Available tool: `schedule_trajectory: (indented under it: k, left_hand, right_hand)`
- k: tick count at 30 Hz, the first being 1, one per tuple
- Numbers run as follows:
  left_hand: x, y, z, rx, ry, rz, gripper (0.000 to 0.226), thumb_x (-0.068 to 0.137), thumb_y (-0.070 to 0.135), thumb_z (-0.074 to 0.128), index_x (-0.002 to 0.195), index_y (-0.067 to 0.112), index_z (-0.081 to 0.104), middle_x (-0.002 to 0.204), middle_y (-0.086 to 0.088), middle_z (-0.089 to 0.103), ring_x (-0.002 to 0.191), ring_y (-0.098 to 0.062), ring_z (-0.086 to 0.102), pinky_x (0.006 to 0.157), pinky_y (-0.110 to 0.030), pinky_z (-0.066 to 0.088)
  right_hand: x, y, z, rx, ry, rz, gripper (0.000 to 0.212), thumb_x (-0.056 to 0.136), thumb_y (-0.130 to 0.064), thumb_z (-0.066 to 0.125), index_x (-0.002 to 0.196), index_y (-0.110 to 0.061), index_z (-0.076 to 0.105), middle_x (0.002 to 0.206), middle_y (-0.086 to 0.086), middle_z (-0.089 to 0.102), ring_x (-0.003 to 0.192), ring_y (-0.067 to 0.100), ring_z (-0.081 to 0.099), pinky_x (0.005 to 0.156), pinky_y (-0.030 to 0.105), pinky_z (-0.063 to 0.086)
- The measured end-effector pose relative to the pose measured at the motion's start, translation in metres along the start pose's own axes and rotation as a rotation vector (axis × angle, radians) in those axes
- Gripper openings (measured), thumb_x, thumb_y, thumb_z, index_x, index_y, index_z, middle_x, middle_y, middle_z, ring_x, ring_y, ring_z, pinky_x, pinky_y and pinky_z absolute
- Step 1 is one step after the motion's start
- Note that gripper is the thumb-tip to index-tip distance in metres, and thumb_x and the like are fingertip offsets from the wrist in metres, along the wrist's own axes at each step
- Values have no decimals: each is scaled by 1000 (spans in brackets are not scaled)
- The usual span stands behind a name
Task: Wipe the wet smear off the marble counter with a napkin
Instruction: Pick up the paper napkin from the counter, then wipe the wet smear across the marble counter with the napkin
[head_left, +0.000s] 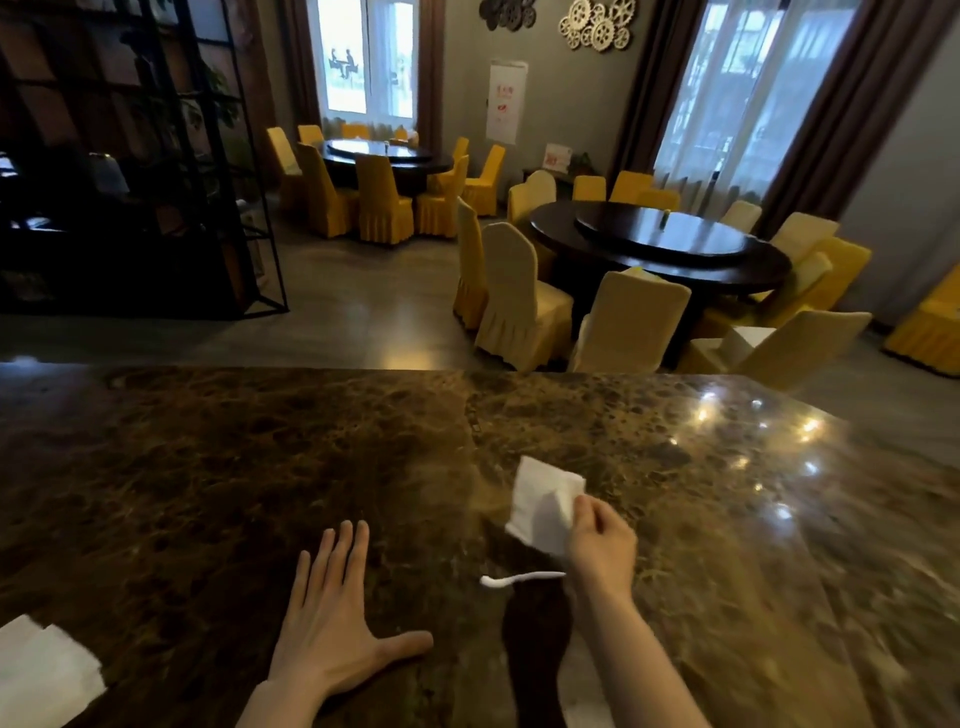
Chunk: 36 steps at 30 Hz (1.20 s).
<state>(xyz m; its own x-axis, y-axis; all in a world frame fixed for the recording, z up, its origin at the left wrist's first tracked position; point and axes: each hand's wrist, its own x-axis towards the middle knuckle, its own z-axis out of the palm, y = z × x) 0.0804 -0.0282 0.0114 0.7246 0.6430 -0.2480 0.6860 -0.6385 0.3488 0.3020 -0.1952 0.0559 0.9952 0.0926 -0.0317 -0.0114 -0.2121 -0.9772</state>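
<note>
the white smear (522, 578) lies just under the right hand (602, 540), its long axis running toward the left hand (332, 618). right hand pinches the napkin (543, 501) above it, nearer; left lies open, flat on the glossy marble bench (208, 467). dim dining room beyond.

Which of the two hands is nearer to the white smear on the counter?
The right hand. It holds the napkin just above the right end of the white smear. The left hand lies flat on the marble counter, farther off to the smear's left.
</note>
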Motion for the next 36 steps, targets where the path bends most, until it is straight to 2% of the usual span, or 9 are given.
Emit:
schedule_trajectory:
  k: [3, 6, 8, 11, 15, 18, 25, 32, 36]
  left_hand:
    - [8, 12, 7, 37, -24, 2, 160, 46, 115, 37, 148, 21, -40, 163, 4, -39, 150, -17, -36, 129, -48, -18]
    - [9, 13, 18, 84, -37, -4, 156, 44, 117, 27, 148, 21, -38, 165, 2, -37, 151, -18, -36, 129, -49, -17]
    - [8, 11, 22, 127, -22, 4, 155, 43, 118, 18, 150, 20, -35, 165, 1, -38, 150, -19, -38, 130, -50, -16]
    - [7, 8, 25, 174, -6, 23, 154, 44, 118, 13, 152, 19, -33, 164, -1, -38, 150, -21, -38, 130, -52, -15]
    - [7, 7, 27, 229, -6, 35, 156, 43, 118, 12, 151, 17, -35, 163, -4, -41, 150, -22, -39, 129, -52, -16]
    - [8, 7, 29, 234, -9, 34, 156, 42, 119, 12, 150, 17, -36, 162, -3, -42, 149, -22, -42, 128, -51, -19]
    - [8, 6, 29, 223, -25, 34, 155, 42, 119, 14, 150, 19, -36, 160, -1, -44, 147, -20, -44, 128, -52, -20]
    - [8, 10, 25, 262, -65, 23, 155, 41, 118, 7, 149, 17, -38, 161, -3, -44, 149, -22, -41, 129, -53, -16]
    - [8, 10, 24, 256, -65, 17, 155, 39, 119, 7, 149, 18, -39, 160, -2, -45, 148, -22, -42, 129, -53, -16]
  right_hand:
    - [19, 6, -44, -119, 74, -141, 18, 103, -19, 56, 97, -20, 72, 92, 2, 72, 87, 21, 65, 79, 44, 54]
    - [15, 19, -57, -314, -34, -404, 14, 101, -16, 60, 93, -22, 70, 83, -4, 72, 74, 8, 65, 68, 34, 52]
    - [1, 35, -48, -450, -204, -494, 12, 100, -18, 61, 106, -19, 72, 105, 3, 76, 95, 14, 70, 79, 32, 54]
    - [-22, 58, -26, -653, -551, -595, 37, 105, -32, 51, 140, -22, 57, 157, -1, 41, 149, 19, 28, 121, 41, 28]
    - [-44, 77, 0, -940, -844, -790, 57, 107, -47, 24, 159, -37, 3, 168, -5, -4, 153, 19, -15, 125, 48, -5]
    - [-44, 77, 6, -1064, -789, -793, 59, 105, -51, 15, 158, -35, -7, 166, -4, -16, 152, 20, -20, 124, 47, -11]
    - [8, 74, -37, -1193, -378, -333, 59, 108, -42, 19, 160, -23, 2, 169, 9, -4, 154, 27, -8, 126, 46, 4]
    - [-62, 79, 18, -951, -818, -768, 59, 105, -38, 25, 160, -27, 9, 168, -3, 1, 154, 21, -7, 121, 50, -11]
    - [-19, 84, -29, -989, -455, -569, 57, 107, -36, 26, 160, -25, 9, 168, 2, 6, 155, 24, 0, 126, 40, 3]
